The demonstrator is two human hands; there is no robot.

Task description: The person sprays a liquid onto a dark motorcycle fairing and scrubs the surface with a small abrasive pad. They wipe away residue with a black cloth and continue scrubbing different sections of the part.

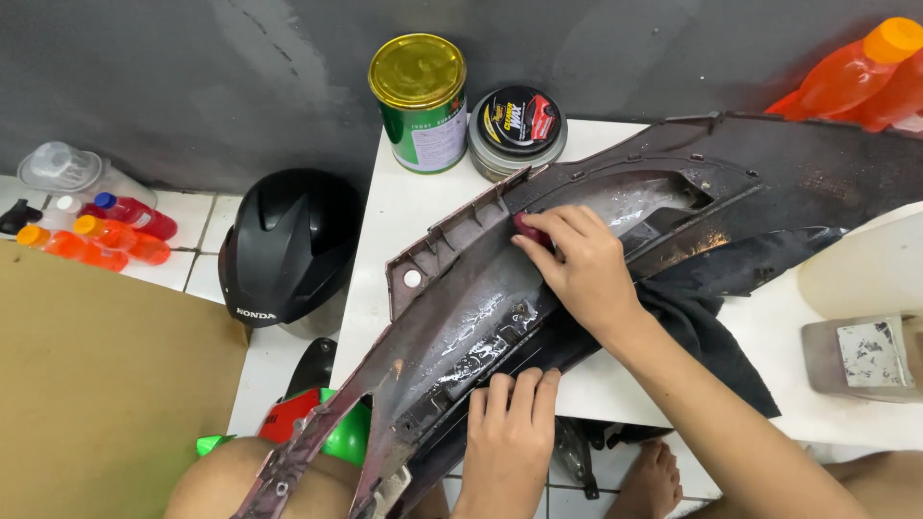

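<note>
A long dark maroon plastic motorcycle panel [461, 308] lies slantwise over the white table [404, 207], its lower end resting on my knee. Wet streaks shine on its inner face. My right hand [577, 269] presses a small dark red pad [531, 227] against the upper middle of the panel. My left hand [510, 423] lies flat on the panel's lower edge near the table's front and steadies it. A black cloth [711, 336] sits under the panel beside my right forearm.
A green tin with a gold lid [420, 101] and a round flat wax tin [516, 130] stand at the table's back. A black helmet [288, 245] rests on the floor at left, beside small bottles [106, 231] and brown cardboard [96, 384]. Orange bottles [856, 72] are top right.
</note>
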